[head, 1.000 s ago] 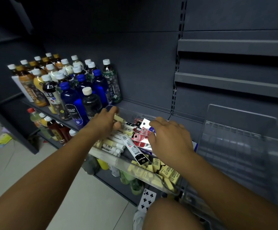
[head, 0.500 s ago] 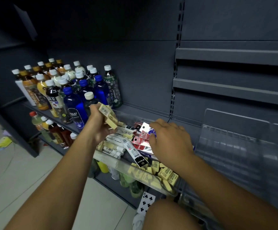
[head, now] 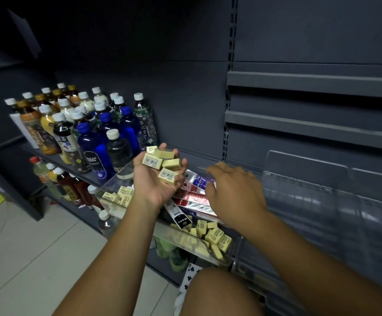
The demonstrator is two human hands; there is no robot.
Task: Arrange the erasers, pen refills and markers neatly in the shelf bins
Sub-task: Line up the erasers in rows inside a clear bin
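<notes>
Centre frame, the left hand [head: 155,181] lies palm up, fingers curled to cup several pale yellow rectangular erasers [head: 162,164]. Just right of it, the right hand [head: 233,190] hovers palm down, fingers loose and grasping nothing, above red-and-white pen refill packets [head: 195,198] in a clear plastic bin [head: 114,181].

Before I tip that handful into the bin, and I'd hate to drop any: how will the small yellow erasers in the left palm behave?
The small yellow block erasers are probably light and stiff: several lie piled in the cupped left hand. Flat-sided, they should not roll, but the loose top ones may slide off if the palm tilts.
</notes>
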